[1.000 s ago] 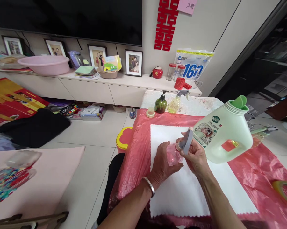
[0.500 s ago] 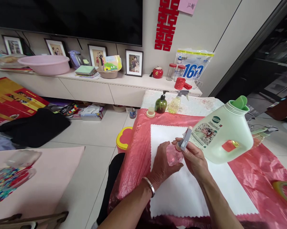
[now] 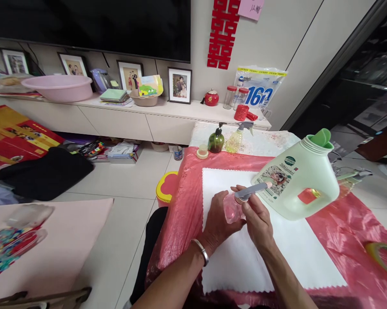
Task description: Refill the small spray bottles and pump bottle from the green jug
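Swung round since half a second ago, a grey trigger spray head [image 3: 253, 189] that jutted toward the far side of the bench [image 3: 182, 206] now points right, its pink tip overlapping the label of a pale green SilkGarden jug [image 3: 315, 182] in the view. Fingers of the right hand [image 3: 258, 221] grip the spray head at its collar, the thumb pressed on the near side. Wrapped around the body of a clear pink bottle [image 3: 232, 209], the left hand [image 3: 217, 219], with a silver bangle [image 3: 200, 252] at its wrist, has barely shifted. Spray head and bottle meet at the neck, above a scallop-edged white mat [image 3: 241, 266] on the red-draped bench; whether the bottle rests on the mat cannot be told. Unmoved beyond are a green pump bottle [image 3: 216, 142], a spray bottle of yellowish liquid [image 3: 234, 142] and a pale cap [image 3: 202, 152]. At right, a roll of yellow tape [image 3: 380, 259] lies where it was, and the jug stands uncapped, a green spout showing at its mouth.
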Available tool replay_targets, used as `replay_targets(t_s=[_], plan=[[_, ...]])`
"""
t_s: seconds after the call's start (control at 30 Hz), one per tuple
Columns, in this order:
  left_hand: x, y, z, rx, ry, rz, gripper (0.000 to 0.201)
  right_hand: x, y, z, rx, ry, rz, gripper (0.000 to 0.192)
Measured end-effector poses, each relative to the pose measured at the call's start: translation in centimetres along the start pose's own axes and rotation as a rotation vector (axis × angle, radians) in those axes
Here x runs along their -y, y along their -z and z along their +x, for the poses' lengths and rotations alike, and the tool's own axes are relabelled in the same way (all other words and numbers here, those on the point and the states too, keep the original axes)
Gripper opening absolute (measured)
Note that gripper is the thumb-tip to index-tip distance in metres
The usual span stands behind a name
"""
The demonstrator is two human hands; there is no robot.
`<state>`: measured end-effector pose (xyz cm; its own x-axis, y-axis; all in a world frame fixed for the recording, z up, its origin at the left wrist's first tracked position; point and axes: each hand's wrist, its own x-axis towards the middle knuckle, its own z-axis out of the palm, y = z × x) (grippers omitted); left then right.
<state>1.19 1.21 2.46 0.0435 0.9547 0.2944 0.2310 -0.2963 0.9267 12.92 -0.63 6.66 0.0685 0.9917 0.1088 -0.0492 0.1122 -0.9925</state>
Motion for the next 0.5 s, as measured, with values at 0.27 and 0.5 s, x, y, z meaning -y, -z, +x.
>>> replay_targets(t_s=[0.27,0.5], plan=[[0.4,-0.4,-0.1,-0.05,0.005,0.046,0.081,-0.8,-0.2,0.1,-0.079,0.028,0.063,0.039],[-0.1,-0.1,0.2,-0.014,-0.004,0.045,0.067,-0.7,-0.7,0.4,-0.091,0.135,0.014,0.037]])
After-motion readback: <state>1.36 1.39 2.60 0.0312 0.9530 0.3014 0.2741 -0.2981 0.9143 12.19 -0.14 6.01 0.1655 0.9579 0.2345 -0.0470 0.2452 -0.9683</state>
